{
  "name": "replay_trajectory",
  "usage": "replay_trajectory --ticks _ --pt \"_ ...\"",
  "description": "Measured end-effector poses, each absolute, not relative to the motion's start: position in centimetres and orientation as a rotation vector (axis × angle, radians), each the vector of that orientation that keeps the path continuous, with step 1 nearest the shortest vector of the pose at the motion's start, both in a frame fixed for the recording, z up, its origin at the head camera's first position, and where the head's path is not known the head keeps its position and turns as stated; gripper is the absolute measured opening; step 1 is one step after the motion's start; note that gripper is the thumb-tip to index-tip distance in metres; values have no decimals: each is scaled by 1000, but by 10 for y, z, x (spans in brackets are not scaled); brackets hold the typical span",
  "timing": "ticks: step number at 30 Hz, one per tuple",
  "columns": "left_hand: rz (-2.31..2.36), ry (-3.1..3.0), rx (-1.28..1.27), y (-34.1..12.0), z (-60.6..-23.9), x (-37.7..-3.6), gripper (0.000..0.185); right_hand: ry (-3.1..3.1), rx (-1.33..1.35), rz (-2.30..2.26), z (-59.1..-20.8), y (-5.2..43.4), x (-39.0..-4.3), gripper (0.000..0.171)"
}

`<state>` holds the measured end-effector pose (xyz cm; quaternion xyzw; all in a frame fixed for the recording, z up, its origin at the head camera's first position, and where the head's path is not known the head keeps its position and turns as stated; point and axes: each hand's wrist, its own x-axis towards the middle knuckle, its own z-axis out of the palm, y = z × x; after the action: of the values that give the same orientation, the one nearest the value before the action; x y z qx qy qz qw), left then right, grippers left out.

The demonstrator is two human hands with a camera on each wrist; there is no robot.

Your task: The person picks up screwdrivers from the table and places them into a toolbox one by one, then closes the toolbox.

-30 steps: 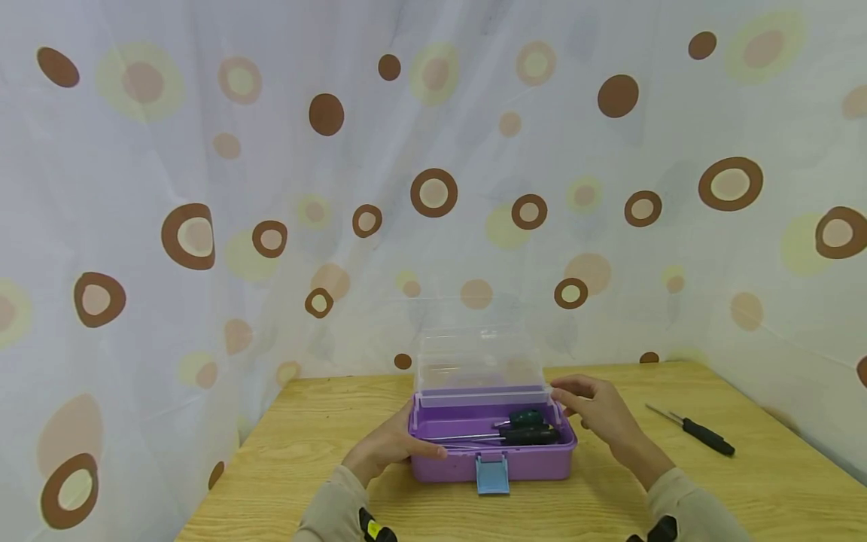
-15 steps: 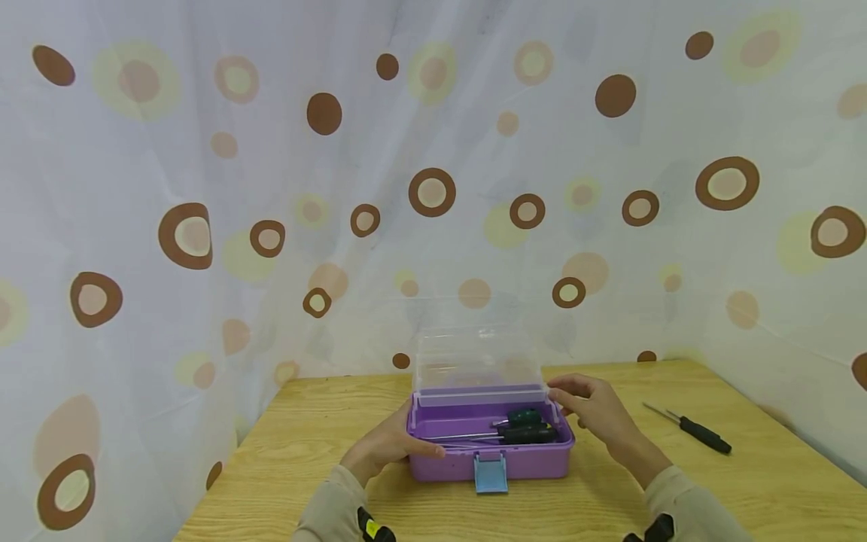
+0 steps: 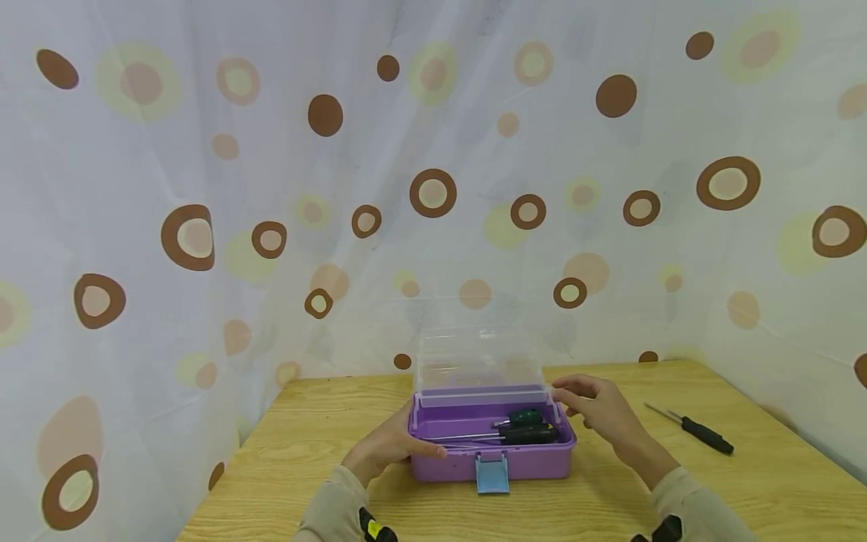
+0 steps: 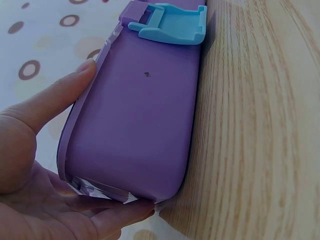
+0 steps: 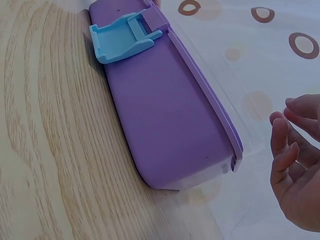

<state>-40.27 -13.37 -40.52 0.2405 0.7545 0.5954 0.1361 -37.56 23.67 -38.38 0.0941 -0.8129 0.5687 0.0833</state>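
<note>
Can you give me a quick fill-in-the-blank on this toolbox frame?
1. The left hand grips the ____ box.
2. The box's clear lid stands ____.
3. The blue latch hangs on the box's ____ wall.
4. A lone black-handled screwdriver lies on the table, on the ____ hand's side.

Missing words: purple; open; front; right

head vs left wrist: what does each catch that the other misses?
Head only: the open clear lid, screwdrivers in the box, a loose screwdriver on the table at right, the right hand by the box's right end, the dotted curtain.
Left wrist only: the thumb on the rim and fingers round the box's left end.
Both: purple box, blue latch, left hand, wooden table.
</note>
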Motion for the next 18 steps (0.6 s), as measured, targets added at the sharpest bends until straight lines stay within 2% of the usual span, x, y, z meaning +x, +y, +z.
replay_trajectory --ticks 18 --pt "1729 2187 700 -138 -405 -402 120 -2434 256 1666 -388 286 -366 47"
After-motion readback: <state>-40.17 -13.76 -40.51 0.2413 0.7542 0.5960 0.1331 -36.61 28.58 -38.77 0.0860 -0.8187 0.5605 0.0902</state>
